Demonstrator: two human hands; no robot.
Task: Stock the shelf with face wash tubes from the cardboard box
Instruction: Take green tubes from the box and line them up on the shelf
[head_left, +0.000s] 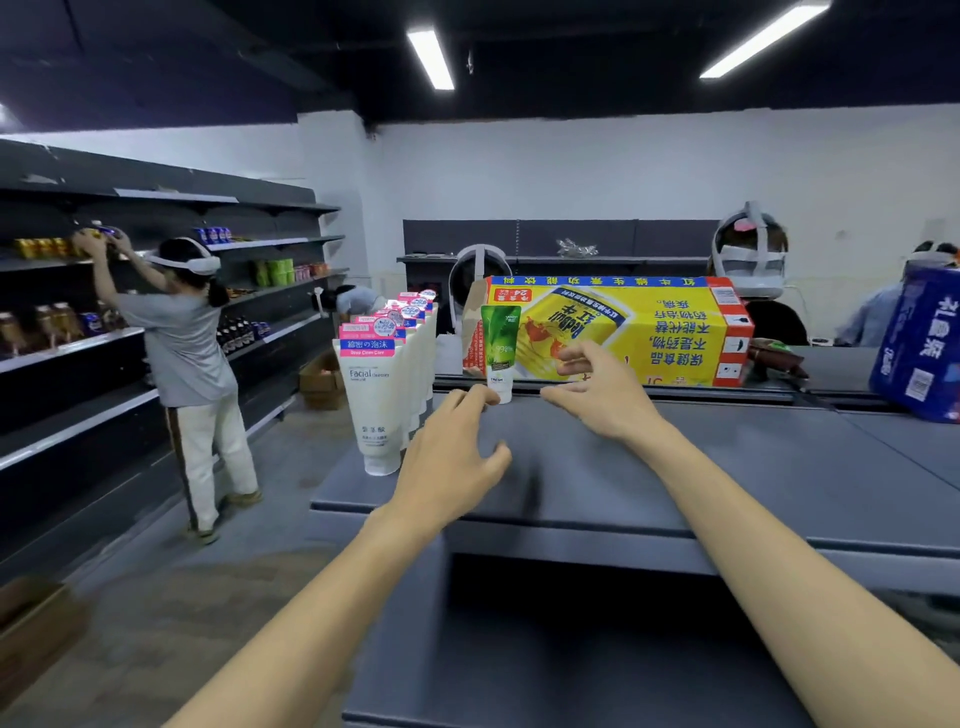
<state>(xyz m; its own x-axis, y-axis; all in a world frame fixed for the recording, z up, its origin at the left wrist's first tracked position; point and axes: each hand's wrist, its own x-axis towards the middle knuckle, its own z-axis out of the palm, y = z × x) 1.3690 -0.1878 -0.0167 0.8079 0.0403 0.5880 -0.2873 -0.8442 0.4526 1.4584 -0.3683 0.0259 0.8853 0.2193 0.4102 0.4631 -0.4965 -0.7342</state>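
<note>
A green face wash tube stands upright, cap down, at the back of the grey shelf top. Behind it lies a yellow cardboard box, printed side toward me. At the shelf's left edge a row of several white face wash tubes with pink and blue labels stands in a line running away from me. My left hand hovers over the shelf with relaxed fingers; its fingertips are just left of the green tube's cap. My right hand is spread to the right of the green tube, holding nothing.
A blue package sits at the shelf's right end. A person in a grey shirt works at the dark wall shelves on the left. Other people stand behind the yellow box. Cardboard boxes lie on the aisle floor.
</note>
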